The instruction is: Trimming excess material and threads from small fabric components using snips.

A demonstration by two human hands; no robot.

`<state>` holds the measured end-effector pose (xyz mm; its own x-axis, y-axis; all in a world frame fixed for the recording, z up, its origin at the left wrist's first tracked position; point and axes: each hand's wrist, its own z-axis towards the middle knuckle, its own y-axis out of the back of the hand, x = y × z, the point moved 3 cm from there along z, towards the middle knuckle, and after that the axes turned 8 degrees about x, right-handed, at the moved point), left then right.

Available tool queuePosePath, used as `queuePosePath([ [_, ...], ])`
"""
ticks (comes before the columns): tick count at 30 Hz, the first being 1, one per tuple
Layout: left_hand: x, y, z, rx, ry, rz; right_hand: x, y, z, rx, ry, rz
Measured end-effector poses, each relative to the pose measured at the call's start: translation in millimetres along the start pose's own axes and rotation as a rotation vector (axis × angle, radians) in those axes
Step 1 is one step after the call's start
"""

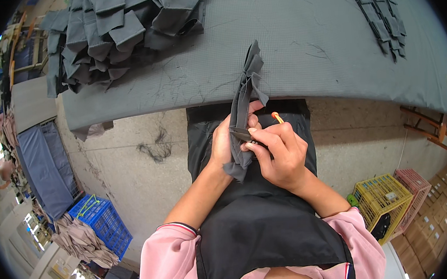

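Observation:
My left hand [222,142] is closed around a strip of folded dark grey fabric pieces [243,104], which stands up over my lap with its far end above the table edge. My right hand [283,153] is closed on small thread snips [241,133], whose dark blades lie against the fabric beside the left fingers. An orange piece [277,117] sticks out behind the right knuckles; whether it belongs to the snips I cannot tell. The lower end of the strip hangs below the left thumb, with frayed edges.
A grey cloth-covered table [284,40] spans the front, strewn with loose threads. It holds a heap of grey fabric pieces [115,32] at left and several strips [379,12] at right. Blue crate [101,222] stands lower left; yellow crate [383,200] and cartons [435,222] lower right.

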<state>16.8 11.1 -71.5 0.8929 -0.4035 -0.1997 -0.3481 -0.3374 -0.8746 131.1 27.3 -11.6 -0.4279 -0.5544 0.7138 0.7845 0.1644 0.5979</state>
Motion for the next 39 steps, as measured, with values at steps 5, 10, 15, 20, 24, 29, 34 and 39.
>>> queuePosePath([
  [5,0.9,-7.7,-0.9,-0.083,-0.004,0.023,-2.2,-2.0,3.5,0.018,-0.069,0.125],
  [10,3.1,-6.7,-1.6,-0.061,-0.001,-0.004,-2.0,-2.5,1.3,0.053,-0.108,0.168],
  [15,3.4,-4.2,-2.8,-0.087,-0.033,0.139,-4.7,4.0,1.7,0.067,-0.265,0.419],
  [20,-1.8,-8.0,-8.4,-0.246,-0.134,0.473,-7.5,3.8,4.9,0.145,-0.283,0.475],
  [24,-3.8,-5.6,-13.2,-0.276,-0.310,0.547,-12.9,14.8,4.4,0.061,-0.378,0.585],
  [29,-9.7,-20.4,-19.5,-0.149,-0.305,0.530,-26.7,-8.8,-4.6,0.292,-0.719,0.945],
  [34,-22.9,-35.4,-15.1,0.055,-0.182,0.510,-17.3,2.1,-8.2,0.257,-0.549,0.867],
  [39,-27.3,-34.4,-16.9,0.001,-0.087,0.478,-23.5,40.7,5.0,0.029,-0.173,0.041],
])
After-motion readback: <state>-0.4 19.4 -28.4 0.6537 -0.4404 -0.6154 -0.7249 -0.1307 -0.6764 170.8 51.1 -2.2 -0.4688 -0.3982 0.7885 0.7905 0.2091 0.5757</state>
